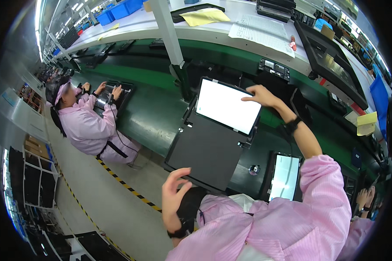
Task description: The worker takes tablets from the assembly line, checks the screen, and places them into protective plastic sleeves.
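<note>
A lit white display panel [228,106] with a black frame lies in front of me, at the far end of a flat dark grey board [204,150]. At the panel's far right corner is my right hand [263,96]; its thumb lies over the bright face and its index finger is at the far edge, gripping it. My left hand [174,195] is held by the board's near left corner with fingers curled but apart and nothing between them. Whether it touches the board I cannot tell.
Right of the board, a smaller lit screen [284,177] and a small round shiny object [254,169] lie on the green bench [150,117]. A white shelf [244,26] with papers and a metal post [167,35] stand beyond. A co-worker in pink [85,122] works at the left.
</note>
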